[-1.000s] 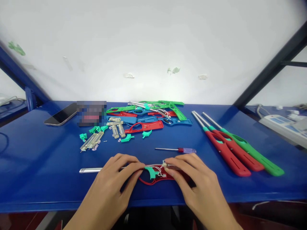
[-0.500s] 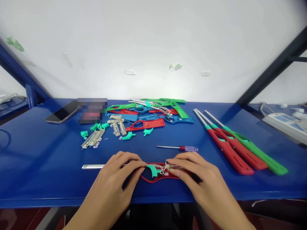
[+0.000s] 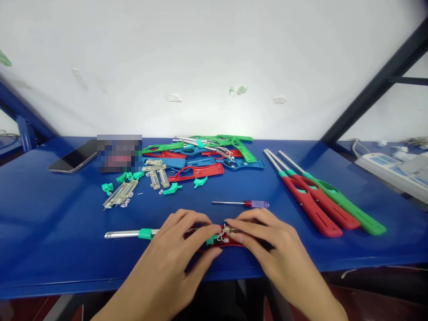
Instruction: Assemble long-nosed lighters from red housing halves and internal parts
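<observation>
In front of me lies a half-open long-nosed lighter, its red handle shell under both hands and its metal tube pointing left. A teal collar joins the two. My left hand arches over the shell, thumb and index finger apart, the index tip beside the white wires. Below that finger a bit of the teal trigger shows. My right hand pinches the valve end of a clear fuel tank at the shell; the rest of the tank is hidden by the fingers.
A screwdriver lies just beyond my hands. Assembled lighters rest at right. Behind are loose shells, fuel tanks and teal triggers. A phone is at far left, a power strip at far right.
My left hand has slid right along the lighter, from the trigger toward the wires, and its thumb and index finger have parted. The teal collar is uncovered. My right hand keeps its pinch.
</observation>
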Demonstrator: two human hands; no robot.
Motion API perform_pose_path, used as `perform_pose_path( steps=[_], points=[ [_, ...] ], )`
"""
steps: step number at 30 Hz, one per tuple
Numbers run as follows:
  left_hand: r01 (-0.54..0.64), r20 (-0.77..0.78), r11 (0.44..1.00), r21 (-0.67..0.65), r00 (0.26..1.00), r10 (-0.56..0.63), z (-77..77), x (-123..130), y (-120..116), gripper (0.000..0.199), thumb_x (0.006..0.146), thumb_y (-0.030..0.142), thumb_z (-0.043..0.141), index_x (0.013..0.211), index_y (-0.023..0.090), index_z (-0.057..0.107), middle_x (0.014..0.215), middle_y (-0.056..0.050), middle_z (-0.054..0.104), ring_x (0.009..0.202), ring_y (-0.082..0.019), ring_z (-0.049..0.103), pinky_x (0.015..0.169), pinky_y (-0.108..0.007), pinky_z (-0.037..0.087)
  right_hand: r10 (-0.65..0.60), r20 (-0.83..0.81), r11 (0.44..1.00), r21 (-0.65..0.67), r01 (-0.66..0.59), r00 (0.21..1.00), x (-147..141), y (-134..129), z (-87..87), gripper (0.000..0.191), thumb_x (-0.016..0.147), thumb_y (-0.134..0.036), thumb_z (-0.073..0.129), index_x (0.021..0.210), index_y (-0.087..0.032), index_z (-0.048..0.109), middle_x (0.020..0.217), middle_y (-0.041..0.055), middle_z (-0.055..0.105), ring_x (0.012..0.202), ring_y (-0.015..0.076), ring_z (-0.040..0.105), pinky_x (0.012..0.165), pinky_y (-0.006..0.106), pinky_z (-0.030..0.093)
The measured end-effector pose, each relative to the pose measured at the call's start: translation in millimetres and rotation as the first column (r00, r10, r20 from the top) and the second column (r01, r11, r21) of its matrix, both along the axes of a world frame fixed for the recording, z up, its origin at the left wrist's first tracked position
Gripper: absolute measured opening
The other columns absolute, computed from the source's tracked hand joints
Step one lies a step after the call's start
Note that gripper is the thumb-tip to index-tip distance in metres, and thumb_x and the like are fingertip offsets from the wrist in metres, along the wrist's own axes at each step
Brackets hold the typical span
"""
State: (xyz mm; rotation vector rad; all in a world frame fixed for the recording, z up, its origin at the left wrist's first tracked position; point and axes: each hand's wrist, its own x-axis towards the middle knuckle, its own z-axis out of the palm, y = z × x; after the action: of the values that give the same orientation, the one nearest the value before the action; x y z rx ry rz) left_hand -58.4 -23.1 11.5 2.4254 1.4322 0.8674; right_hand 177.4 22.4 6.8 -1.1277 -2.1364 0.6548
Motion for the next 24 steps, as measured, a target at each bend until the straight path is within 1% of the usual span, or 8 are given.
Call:
perform_pose_path(
  steps=[2,4,8,12,17,24],
  points=[
    [0.029,0.001,0.998,-0.047,1.0,-0.029,-0.4,4.7,1.0,0.025,0.112,0.026,0.053,0.134,0.034,0.061,0.125,-0.002,0.064,0.115,-0.023,0.056,0.097,-0.038,0.053,0.006,0.007,1.0,0.0,-0.006,1.0,0.2,0.2,0.4,0.025,0.103,-0.023,0.069,0.12,-0.034,0.082,0.115,-0.0008,0.076,0.104,0.0151,0.073,0.093,0.023,0.057],
    [0.041,0.006,0.997,-0.062,0.999,-0.04,-1.9,6.6,1.8,0.024,0.112,0.025,0.053,0.132,0.034,0.062,0.124,-0.002,0.064,0.114,-0.023,0.056,0.097,-0.039,0.053,0.008,0.013,1.0,0.002,-0.008,1.0,0.3,0.1,0.8,0.025,0.103,-0.022,0.069,0.12,-0.034,0.082,0.115,-0.0009,0.076,0.104,0.0148,0.073,0.094,0.023,0.056],
    [0.046,0.035,0.998,-0.042,0.998,-0.044,-4.2,5.7,3.9,0.024,0.111,0.024,0.054,0.131,0.033,0.063,0.123,-0.001,0.065,0.112,-0.022,0.057,0.097,-0.038,0.052,0.007,0.029,1.0,-0.002,-0.007,1.0,-0.1,-0.4,0.8,0.024,0.103,-0.025,0.069,0.121,-0.036,0.081,0.116,-0.0015,0.075,0.106,0.0152,0.072,0.095,0.024,0.056],
    [0.051,0.084,0.999,-0.008,0.995,-0.051,-3.8,6.1,6.0,0.019,0.11,0.023,0.058,0.126,0.031,0.064,0.119,0.0,0.067,0.109,-0.019,0.06,0.096,-0.035,0.052,0.017,0.039,1.0,0.002,-0.017,0.999,-0.7,-0.2,1.2,0.024,0.105,-0.028,0.067,0.122,-0.037,0.081,0.116,-0.0012,0.074,0.106,0.0161,0.072,0.095,0.027,0.056],
    [0.062,0.119,0.998,-0.021,0.991,-0.059,-5.2,6.8,5.3,0.022,0.108,0.02,0.062,0.126,0.032,0.064,0.12,0.0,0.066,0.11,-0.017,0.059,0.097,-0.031,0.053,0.025,0.053,1.0,-0.01,-0.025,0.998,-0.7,0.5,2.1,0.024,0.105,-0.029,0.065,0.122,-0.037,0.08,0.115,-0.0004,0.073,0.104,0.0173,0.071,0.094,0.029,0.057],
    [0.08,0.142,0.997,-0.014,0.987,-0.077,-8.3,4.6,6.3,0.016,0.108,0.019,0.062,0.12,0.029,0.066,0.12,-0.001,0.065,0.11,-0.017,0.061,0.095,-0.029,0.054,0.042,0.061,0.998,-0.044,-0.039,0.997,-0.4,1.2,3.7,0.024,0.106,-0.03,0.064,0.124,-0.037,0.08,0.116,0.0001,0.071,0.106,0.0174,0.069,0.097,0.03,0.056]
  ],
)
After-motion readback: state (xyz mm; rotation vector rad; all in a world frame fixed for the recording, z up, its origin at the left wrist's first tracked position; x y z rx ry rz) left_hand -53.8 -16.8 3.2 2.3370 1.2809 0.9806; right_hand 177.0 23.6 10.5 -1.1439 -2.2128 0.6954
